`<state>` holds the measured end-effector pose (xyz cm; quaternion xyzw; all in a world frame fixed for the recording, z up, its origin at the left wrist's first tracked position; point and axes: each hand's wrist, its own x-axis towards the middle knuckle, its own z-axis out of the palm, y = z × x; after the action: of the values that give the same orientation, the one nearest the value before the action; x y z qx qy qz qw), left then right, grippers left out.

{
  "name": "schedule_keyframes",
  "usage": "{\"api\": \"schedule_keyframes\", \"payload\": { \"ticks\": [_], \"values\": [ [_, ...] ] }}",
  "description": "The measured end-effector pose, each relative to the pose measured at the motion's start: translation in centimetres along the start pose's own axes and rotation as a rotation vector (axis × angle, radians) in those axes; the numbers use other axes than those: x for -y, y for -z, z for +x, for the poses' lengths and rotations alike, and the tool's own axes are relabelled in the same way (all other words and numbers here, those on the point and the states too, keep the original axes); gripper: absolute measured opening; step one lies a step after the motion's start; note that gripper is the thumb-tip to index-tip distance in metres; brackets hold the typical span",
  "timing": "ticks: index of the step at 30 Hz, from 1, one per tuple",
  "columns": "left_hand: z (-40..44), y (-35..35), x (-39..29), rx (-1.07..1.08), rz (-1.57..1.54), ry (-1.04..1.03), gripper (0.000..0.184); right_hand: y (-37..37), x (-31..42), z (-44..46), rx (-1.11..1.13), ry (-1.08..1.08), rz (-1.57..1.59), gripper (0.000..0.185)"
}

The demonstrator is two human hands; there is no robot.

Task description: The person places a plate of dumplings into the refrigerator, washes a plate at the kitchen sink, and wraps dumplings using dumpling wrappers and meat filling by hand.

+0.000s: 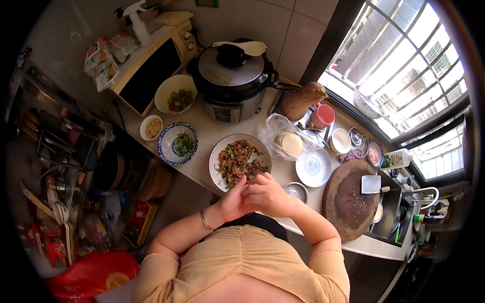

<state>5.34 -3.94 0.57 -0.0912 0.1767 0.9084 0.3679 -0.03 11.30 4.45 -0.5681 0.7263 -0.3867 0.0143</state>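
Both hands meet at the front edge of a white bowl [215,181] of chopped meat filling [237,160]. My left hand [232,201], with a bracelet at its wrist, has its fingers drawn together against my right hand [265,194], whose fingers are bent over. Whatever lies between them is hidden or too small to name. Behind and to the right, a stack of round pale wrappers [290,144] lies in a clear plastic bag [273,127]. A white plate [313,167] and a small metal bowl [296,192] are near my right hand.
Left of the filling are bowls of chopped greens [183,145], minced garlic [152,128] and green fruit [180,100]. Behind stand a pressure cooker [230,81] and a microwave [156,63]. To the right are a round chopping board [348,207], a cleaver [371,184] and the sink [391,219].
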Motion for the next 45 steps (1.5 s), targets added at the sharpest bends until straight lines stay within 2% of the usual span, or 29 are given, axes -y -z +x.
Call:
{"api": "schedule_keyframes", "payload": {
  "ticks": [2,6,9,11,12,16,24,27,31,36,42,45],
  "values": [
    [0.0,0.0,0.0,0.012,-0.04,0.003,0.05,0.0,-0.1,0.0,-0.005,0.021,-0.005,0.014],
    [0.1,0.0,0.0,-0.041,-0.078,0.015,0.053,0.3,0.0,-0.1,-0.04,-0.089,0.039,0.018],
    [0.6,1.7,0.3,0.184,-0.115,0.029,0.05,2.1,0.9,-0.4,-0.181,-0.228,0.079,0.021],
    [0.5,1.4,0.1,0.171,-0.032,-0.06,0.044,3.6,0.9,-1.6,-0.252,-0.304,0.104,0.021],
    [0.5,1.1,-0.1,0.165,0.009,-0.103,0.041,3.9,0.9,-2.1,-0.323,-0.325,0.016,0.018],
    [-0.1,-0.1,-0.8,0.199,-0.001,-0.188,0.035,3.7,2.1,-3.2,-0.408,-0.45,-0.078,0.016],
    [-1.2,-1.3,-1.7,0.186,0.123,-0.217,0.043,1.8,4.9,-1.6,-0.135,-0.411,-0.253,0.025],
    [-1.3,-1.2,-1.7,0.173,0.145,-0.217,0.044,1.0,4.9,-1.6,-0.106,-0.417,-0.227,0.024],
    [-1.5,-0.8,-1.7,0.209,0.177,-0.176,0.044,-0.1,4.2,-2.1,-0.005,-0.375,-0.355,0.022],
    [-1.6,-1.2,-1.9,0.147,0.204,-0.152,0.045,-0.4,3.8,-2.7,0.05,-0.315,-0.355,0.015],
    [-1.7,-0.9,-1.8,0.158,0.186,-0.125,0.041,1.1,4.5,-1.6,-0.081,-0.318,-0.267,0.027],
    [-1.8,-1.0,-1.6,0.127,0.181,-0.104,0.039,1.2,4.8,-0.6,-0.292,-0.247,-0.271,0.036]
  ]
}}
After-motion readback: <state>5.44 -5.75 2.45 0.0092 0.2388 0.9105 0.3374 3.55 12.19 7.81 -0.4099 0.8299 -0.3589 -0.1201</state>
